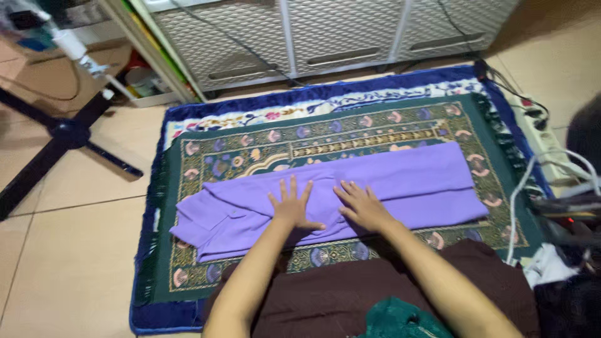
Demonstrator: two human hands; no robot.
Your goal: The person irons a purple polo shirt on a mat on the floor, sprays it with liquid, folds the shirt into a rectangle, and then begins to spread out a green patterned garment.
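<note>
Your left hand [292, 205] and right hand [361, 205] lie flat, fingers spread, grasping nothing, pressed side by side on the folded purple shirt [325, 197]. The shirt lies across a green patterned rug [188, 263] over a blue mat [150, 313] on beige floor tiles [69, 250]. Grey drawer cabinet [325, 37] behind, white power strip [541, 134] right, black stand [56, 141] left.

Both hands lie flat, fingers spread, on a folded purple shirt [388, 184] spread across a green patterned mat [350, 131]: the left hand [291, 206] just at nine o'clock of the right hand [363, 206]. A power strip [541, 134] lies at three o'clock of the mat
</note>
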